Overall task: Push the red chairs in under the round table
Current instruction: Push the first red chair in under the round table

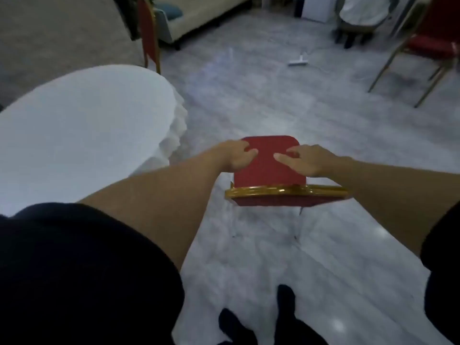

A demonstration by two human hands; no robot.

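A red chair (pixel 270 170) with a gold frame stands on the grey floor in front of me, seen from above and behind its backrest. My left hand (pixel 236 155) grips the left side of the seat and my right hand (pixel 305 159) grips the right side, thumbs on the red cushion. The round table (pixel 82 135) with its white cloth is to the left, its draped edge a short gap away from the chair. The chair's legs are mostly hidden under the seat.
A second red chair (pixel 148 33) stands at the table's far side. A third red chair (pixel 433 46) stands at the far right. A cream sofa (pixel 199 16) lines the back wall. A white power strip (pixel 298 61) lies on the floor. My dark shoes (pixel 261 319) are below.
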